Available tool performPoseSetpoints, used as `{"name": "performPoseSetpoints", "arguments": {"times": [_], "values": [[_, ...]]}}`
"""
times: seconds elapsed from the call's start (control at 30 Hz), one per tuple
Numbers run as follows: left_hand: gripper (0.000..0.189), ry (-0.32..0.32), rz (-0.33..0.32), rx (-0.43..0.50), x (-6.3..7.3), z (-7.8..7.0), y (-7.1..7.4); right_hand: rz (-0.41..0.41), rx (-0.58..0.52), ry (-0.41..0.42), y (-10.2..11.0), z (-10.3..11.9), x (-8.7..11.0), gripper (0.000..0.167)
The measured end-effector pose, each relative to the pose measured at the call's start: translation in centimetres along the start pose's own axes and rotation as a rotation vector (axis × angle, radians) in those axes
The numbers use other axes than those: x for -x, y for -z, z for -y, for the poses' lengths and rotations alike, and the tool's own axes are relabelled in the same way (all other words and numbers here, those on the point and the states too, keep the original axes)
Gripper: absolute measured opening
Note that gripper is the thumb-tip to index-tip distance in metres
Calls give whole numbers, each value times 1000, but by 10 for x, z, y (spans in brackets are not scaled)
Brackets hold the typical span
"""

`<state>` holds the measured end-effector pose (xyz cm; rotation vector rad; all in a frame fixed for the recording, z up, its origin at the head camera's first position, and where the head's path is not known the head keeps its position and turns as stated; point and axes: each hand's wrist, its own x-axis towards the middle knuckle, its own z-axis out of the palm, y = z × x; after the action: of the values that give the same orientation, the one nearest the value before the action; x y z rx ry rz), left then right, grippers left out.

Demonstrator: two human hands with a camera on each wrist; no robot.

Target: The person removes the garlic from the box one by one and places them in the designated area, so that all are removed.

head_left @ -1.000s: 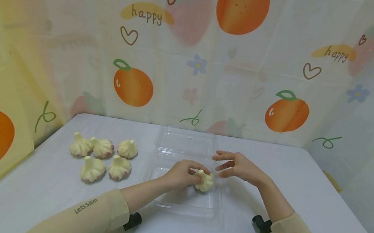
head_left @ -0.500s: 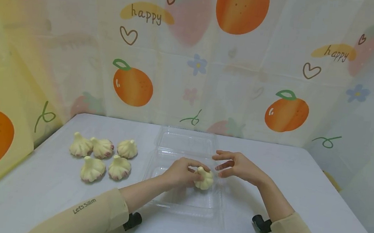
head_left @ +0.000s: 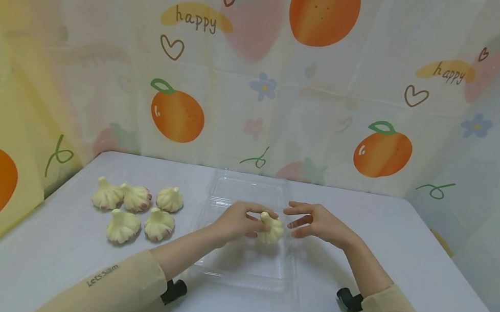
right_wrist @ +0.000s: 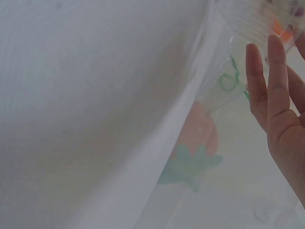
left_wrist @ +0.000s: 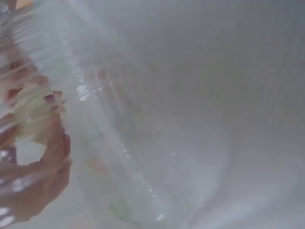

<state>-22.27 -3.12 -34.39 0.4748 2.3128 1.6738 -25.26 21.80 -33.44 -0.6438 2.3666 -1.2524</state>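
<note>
My left hand pinches a garlic bulb between thumb and fingers, above the base of a clear plastic box. The bulb is pale with its stem end up. In the left wrist view the same garlic bulb shows blurred through the clear plastic, with the fingers around it. Just right of the bulb, my right hand hovers with relaxed fingers and holds nothing. Its fingers are apart in the right wrist view.
Several more garlic bulbs sit in a loose group on the white table, left of the box. The box's clear lid lies folded back behind its base. A fruit-printed curtain rises at the table's back edge.
My left hand has lifted the garlic bulb slightly and moved it a little away and to the left. My right hand has stayed in place.
</note>
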Motion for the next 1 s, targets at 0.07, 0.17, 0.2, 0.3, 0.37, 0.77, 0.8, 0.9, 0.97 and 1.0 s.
{"name": "performPoseSetpoints", "arguments": {"times": [0.07, 0.17, 0.2, 0.3, 0.37, 0.77, 0.8, 0.9, 0.97, 1.0], "values": [[29, -7, -8, 17, 2, -4, 3, -1, 5, -5, 0, 0, 0, 61], [30, -9, -17, 30, 5, -9, 6, -5, 13, -10, 0, 1, 0, 60], [30, -8, -19, 32, 5, -11, 7, -5, 15, -11, -1, 1, 0, 59], [31, -10, -22, 37, 8, -15, 11, -6, 15, -10, -1, 2, 0, 59], [31, -16, -24, 43, 10, -17, 14, -6, 14, -9, -1, 2, 0, 59], [36, -32, -47, 98, 20, -30, 32, -7, 10, -1, -1, 0, 0, 60], [36, -30, -52, 103, 21, -30, 34, -8, 8, -3, -1, 1, 1, 60], [37, -29, -54, 108, 25, -32, 41, -10, 7, -6, -1, 0, 1, 60], [38, -30, -58, 112, 27, -34, 46, -10, 10, -7, -1, 0, 1, 60], [38, -32, -59, 112, 29, -35, 48, -10, 11, -7, -1, 1, 1, 60]]}}
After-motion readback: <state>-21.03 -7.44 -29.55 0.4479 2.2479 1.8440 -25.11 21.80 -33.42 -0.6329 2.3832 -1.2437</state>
